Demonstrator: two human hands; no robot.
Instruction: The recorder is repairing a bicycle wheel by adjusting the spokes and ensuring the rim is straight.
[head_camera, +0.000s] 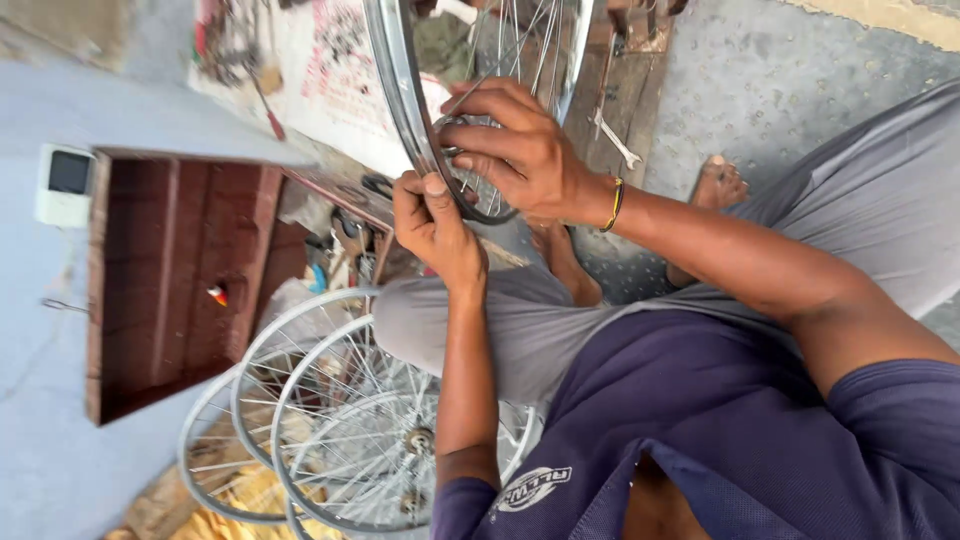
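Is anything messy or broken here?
Nothing looks broken. Both hands, the left hand and right hand, hold a bicycle wheel rim by its spokes. It is a bit untidy: a wrench lies loose on the ground, and spare spoked wheels lean in an overlapping stack.

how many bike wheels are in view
4: one rim held in both hands at top, and three spoked wheels stacked at bottom left. More may be hidden beneath the stack.
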